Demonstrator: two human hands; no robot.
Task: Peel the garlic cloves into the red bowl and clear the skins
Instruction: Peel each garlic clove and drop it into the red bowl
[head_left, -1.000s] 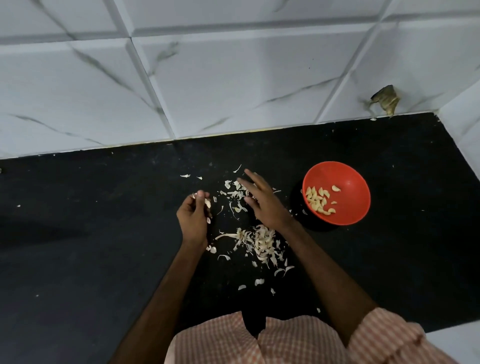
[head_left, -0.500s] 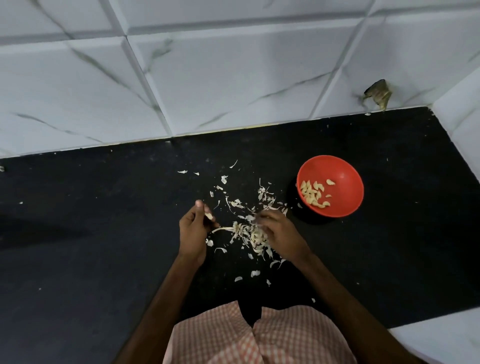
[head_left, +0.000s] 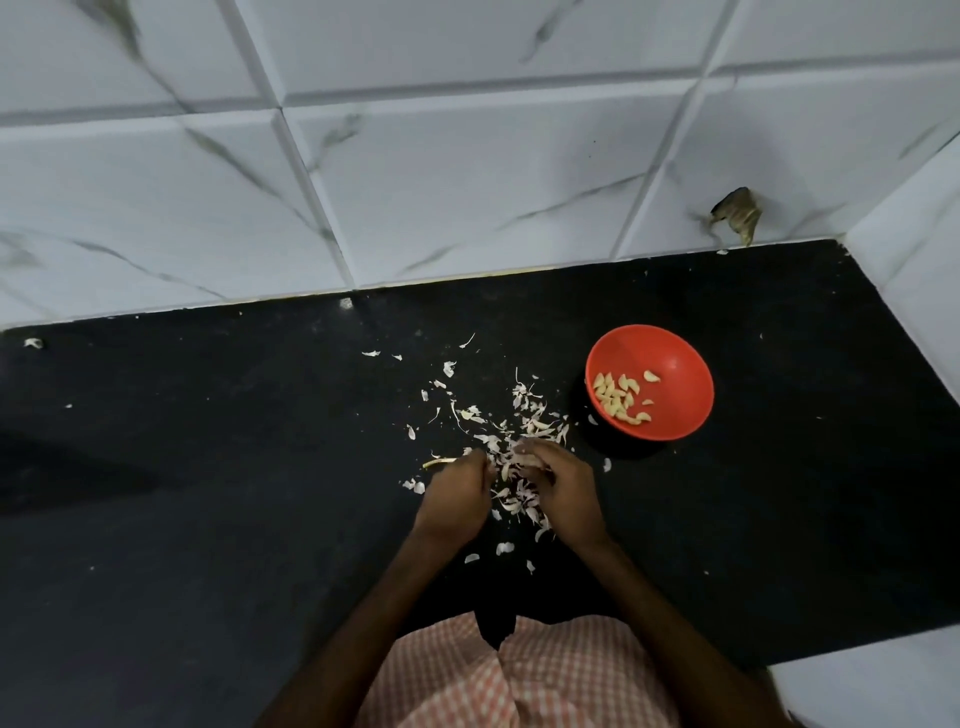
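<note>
The red bowl (head_left: 670, 364) sits on the black counter (head_left: 208, 519), right of centre, with several peeled garlic cloves (head_left: 618, 397) inside. Papery garlic skins (head_left: 519, 415) lie scattered left of the bowl and thicken into a pile between my hands. My left hand (head_left: 457, 493) is curled at the pile's left edge, fingertips in the skins, and a thin dry stem (head_left: 439, 462) pokes out beside it. My right hand (head_left: 566, 486) curls round skins at the pile's right edge. What lies inside either fist is hidden.
A white marble-tiled wall (head_left: 467, 182) runs along the back and meets a side wall (head_left: 914, 249) on the right. A brown scrap (head_left: 737, 213) clings to the tiles near the corner. A few stray skin flakes (head_left: 34, 343) lie far left.
My right hand has dragged skins from the far scatter back toward me. My left hand has moved right, and both hands now meet at the pile.
</note>
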